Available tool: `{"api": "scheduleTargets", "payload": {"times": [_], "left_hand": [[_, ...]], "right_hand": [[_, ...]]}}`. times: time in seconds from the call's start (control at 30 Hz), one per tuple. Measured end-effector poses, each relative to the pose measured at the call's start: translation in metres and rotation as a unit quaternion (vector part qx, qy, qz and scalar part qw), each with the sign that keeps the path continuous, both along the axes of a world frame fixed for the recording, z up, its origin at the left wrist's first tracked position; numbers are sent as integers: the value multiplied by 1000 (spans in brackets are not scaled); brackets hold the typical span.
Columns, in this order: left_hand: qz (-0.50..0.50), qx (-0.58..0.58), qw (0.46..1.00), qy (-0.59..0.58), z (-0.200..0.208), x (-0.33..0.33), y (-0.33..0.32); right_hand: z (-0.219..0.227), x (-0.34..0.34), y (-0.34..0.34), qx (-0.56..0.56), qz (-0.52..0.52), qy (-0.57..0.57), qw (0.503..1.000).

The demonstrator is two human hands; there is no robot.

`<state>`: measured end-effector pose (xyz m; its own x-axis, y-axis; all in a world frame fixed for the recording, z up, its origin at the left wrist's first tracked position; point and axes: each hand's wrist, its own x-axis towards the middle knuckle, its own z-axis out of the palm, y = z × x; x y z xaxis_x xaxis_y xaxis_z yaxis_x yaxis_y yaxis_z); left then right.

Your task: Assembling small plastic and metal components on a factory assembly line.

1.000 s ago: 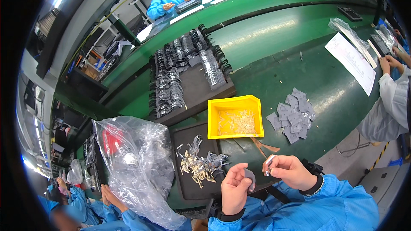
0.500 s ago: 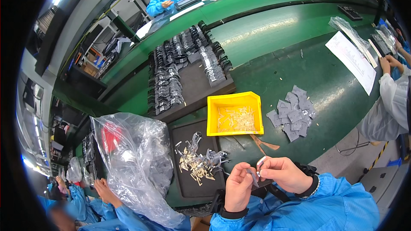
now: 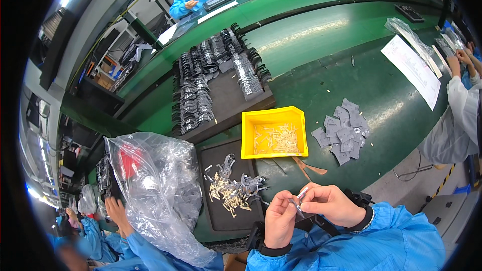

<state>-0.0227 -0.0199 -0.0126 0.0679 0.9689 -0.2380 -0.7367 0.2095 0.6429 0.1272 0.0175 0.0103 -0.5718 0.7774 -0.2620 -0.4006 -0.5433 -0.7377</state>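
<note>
My left hand pinches a small grey plastic piece between thumb and fingers. Fingertips of my right hand close on a small shiny light-coloured part, which meets or nearly meets the grey piece; its exact kind is too small to tell. Just beyond my hands lies a pair of tweezers with copper-brown handles. Left of them, a black tray holds a heap of small beige pins and grey bent clips. A yellow bin contains more thin beige pieces.
Flat grey plates lie piled right of the bin. A dark foam tray carries rows of black parts. A large clear plastic bag sits at left beside a co-worker's hand. A paper sheet lies far right.
My right hand's fingers have shifted on the light-coloured part, bringing it lower and closer against the grey piece. The co-worker's hand at left has lifted slightly along the bag.
</note>
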Motion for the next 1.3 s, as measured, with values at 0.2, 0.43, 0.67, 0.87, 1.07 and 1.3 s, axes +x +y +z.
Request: {"api": "scheduleTargets", "payload": {"times": [0.2, 0.43, 0.67, 0.87, 1.07, 1.3], "left_hand": [[7, 8, 1000, 2, 1, 0, -1], [10, 6, 1000, 3, 0, 1, -1], [15, 7, 1000, 1, -2, 2, -2], [25, 7, 1000, 4, -1, 3, -2], [24, 8, 1000, 0, -1, 3, -3], [23, 4, 1000, -14, -2, 4, -3]], "right_hand": [[2, -2, -1, -1, -9, 4, 1000], [2, -3, -2, -17, -15, 10, 1000], [1, -4, -2, -7, -21, 13, 1000], [0, -5, -3, -3, -28, 9, 1000], [1, -6, -4, -3, -34, 3, 999], [3, -7, -5, -14, -42, 4, 999]]}}
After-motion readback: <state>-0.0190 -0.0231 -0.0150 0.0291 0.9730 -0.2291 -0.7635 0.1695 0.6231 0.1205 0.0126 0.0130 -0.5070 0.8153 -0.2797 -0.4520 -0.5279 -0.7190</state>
